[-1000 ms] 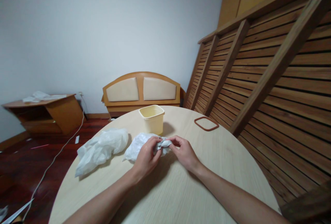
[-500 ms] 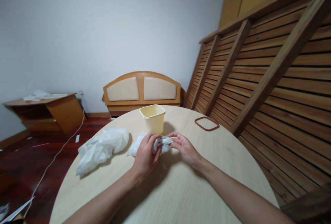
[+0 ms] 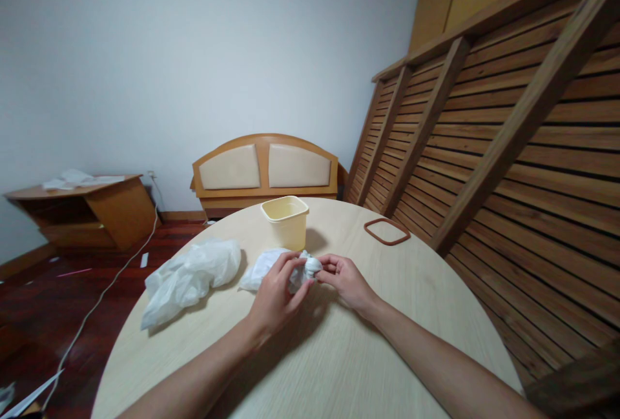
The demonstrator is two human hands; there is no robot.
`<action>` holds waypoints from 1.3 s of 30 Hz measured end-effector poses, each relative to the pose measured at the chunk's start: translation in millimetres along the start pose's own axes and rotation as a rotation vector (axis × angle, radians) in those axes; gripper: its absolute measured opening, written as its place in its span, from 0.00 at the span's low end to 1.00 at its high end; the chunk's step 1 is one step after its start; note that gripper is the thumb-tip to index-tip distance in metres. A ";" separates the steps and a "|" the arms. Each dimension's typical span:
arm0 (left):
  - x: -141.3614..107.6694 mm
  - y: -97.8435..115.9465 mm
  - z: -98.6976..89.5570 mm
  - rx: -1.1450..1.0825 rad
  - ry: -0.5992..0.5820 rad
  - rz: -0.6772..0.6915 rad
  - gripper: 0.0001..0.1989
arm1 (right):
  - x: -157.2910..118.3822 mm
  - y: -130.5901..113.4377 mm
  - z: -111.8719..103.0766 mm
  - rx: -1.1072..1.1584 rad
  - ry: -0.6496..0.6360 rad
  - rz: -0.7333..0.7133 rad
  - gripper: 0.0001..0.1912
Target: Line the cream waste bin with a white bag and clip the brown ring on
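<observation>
A white plastic bag [image 3: 264, 267] lies on the round table, its right end bunched into a tight twist or knot. My left hand [image 3: 281, 290] is closed around the bag just behind that bunched end, thumb below and fingers above. The fingertips of my right hand [image 3: 345, 279] pinch the tip of the bunch from the right. What is inside the bag cannot be made out. Just beyond my hands stands a pale yellow plastic container [image 3: 287, 225], upright with its top uncovered. To the left rests another crumpled white plastic bag [image 3: 194, 280].
A brown rounded-square ring [image 3: 386, 243] lies at the right of the round table [image 3: 378, 367]. Wooden slatted panels [image 3: 484, 148] lean along the right side. A headboard [image 3: 265, 167] stands behind the table, a low cabinet [image 3: 106, 212] at left, and a cable crosses the floor.
The bag's loose end, stretched out between my hands before, is now gathered into a compact bunch. My left fingers have opened slightly around it. The container, ring and other bag stay put.
</observation>
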State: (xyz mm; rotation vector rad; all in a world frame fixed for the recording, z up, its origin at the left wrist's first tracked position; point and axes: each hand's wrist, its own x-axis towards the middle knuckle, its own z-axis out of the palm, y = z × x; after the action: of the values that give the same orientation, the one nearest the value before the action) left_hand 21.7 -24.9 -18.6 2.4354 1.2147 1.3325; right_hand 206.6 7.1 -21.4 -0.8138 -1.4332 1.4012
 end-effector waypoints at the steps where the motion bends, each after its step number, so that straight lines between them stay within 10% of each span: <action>1: -0.1 -1.1 0.9 -0.002 0.004 -0.002 0.14 | 0.7 1.1 -0.7 -0.013 0.012 -0.001 0.15; 23: -3.7 -6.7 2.8 -0.005 0.025 0.094 0.12 | -2.8 -3.9 -0.1 -0.082 -0.124 -0.024 0.18; 39: 3.8 6.4 -3.2 -0.312 -0.005 -0.228 0.07 | -0.1 1.7 0.1 -0.138 -0.066 -0.067 0.16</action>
State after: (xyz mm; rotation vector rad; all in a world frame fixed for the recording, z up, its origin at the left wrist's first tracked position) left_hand 24.2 -27.5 -11.3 2.0210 1.1431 1.3333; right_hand 206.2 7.2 -23.1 -0.8053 -1.6070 1.3006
